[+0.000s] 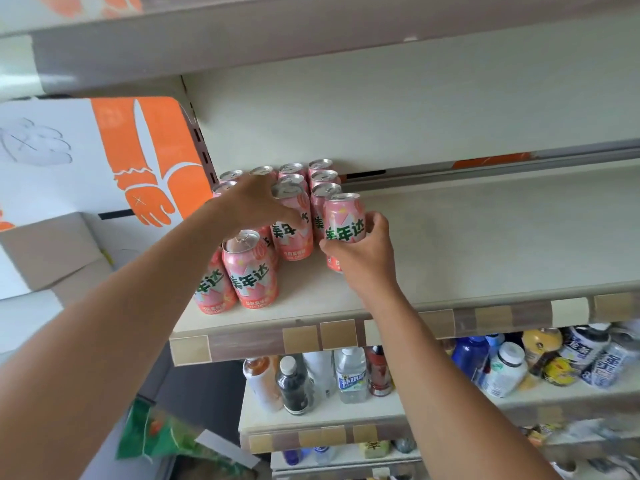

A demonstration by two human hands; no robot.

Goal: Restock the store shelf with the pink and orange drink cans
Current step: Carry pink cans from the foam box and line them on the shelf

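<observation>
Forearms reach up to the shelf (485,244). The right hand (363,258) grips a pink can (344,216), thumb across its front and fingers round its right side. It stands upright on the shelf, touching the row behind it. The left hand (254,202) lies over the group, fingers curled on the front of a second can (291,233) just left of the right hand's can. Rear cans (320,166) stand beyond both hands. Front cans (251,271) stand under the left wrist. Bottles (349,372) stand below the right forearm.
</observation>
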